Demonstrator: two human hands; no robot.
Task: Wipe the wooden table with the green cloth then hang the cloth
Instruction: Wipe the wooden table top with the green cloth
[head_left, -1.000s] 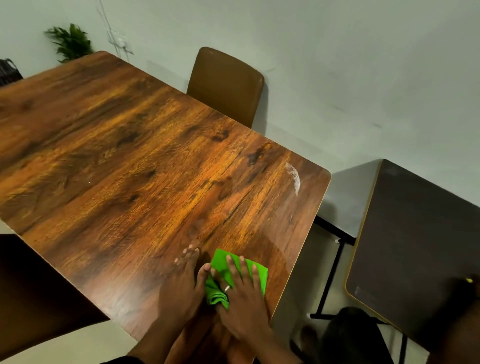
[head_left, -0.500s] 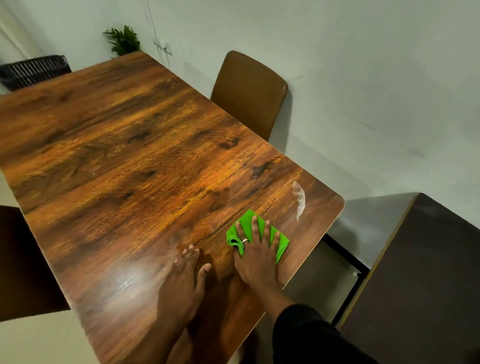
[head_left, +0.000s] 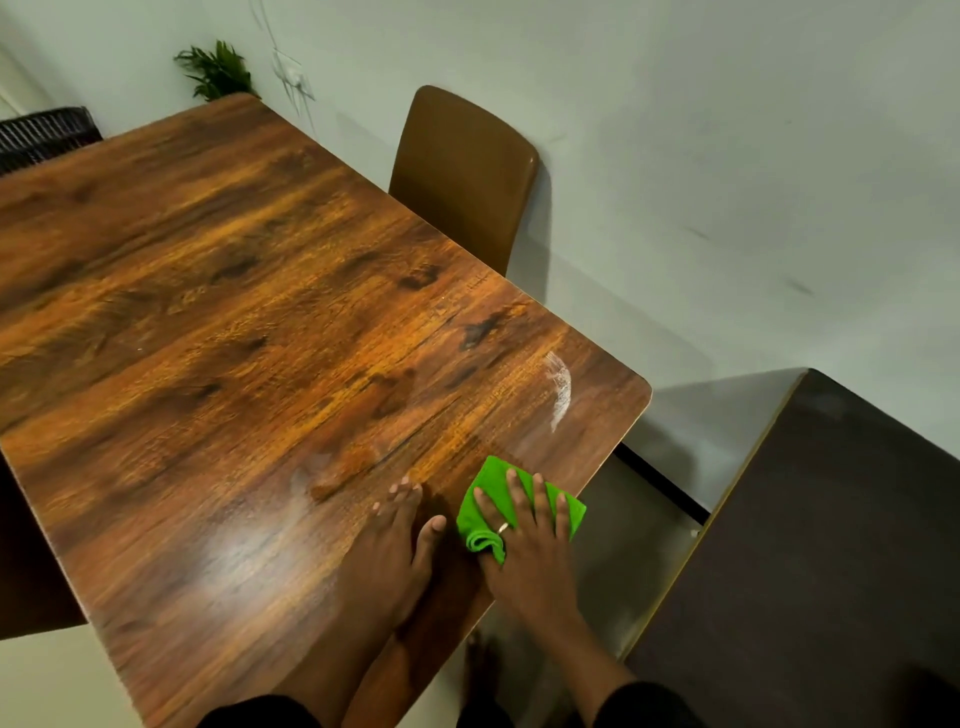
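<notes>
The right hand (head_left: 524, 545) presses flat, fingers spread, on the green cloth (head_left: 488, 512) near the worktop (head_left: 234, 338) right edge, closer to the left hand (head_left: 392, 551) than half a second ago (that grip lies released, palm down).
</notes>
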